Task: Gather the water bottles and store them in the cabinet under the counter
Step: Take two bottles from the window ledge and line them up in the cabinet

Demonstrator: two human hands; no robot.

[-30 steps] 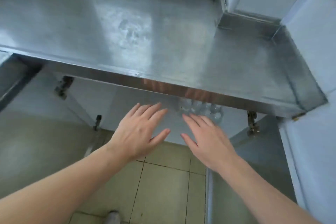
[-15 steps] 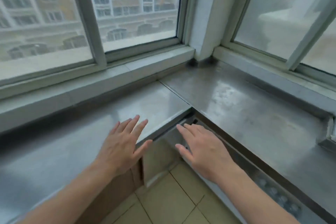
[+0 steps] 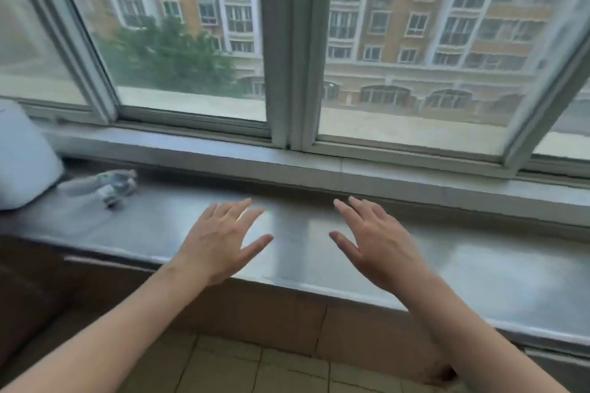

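Note:
Clear plastic water bottles lie on their sides on the steel counter at the far left, near the window sill. My left hand hovers over the counter's middle with fingers spread and straight, holding nothing. My right hand hovers beside it, also spread and empty. Both hands are well to the right of the bottles. The cabinet with the stored bottles is out of view.
A large pale blue-white container stands at the left edge next to the bottles. A window with a grey frame runs behind the counter. Brown cabinet fronts and a tiled floor lie below.
My view has swung left and up from the open cabinet under the counter to the window-side counter. Both hands stayed spread and empty throughout. The bottles on the counter have come into view.

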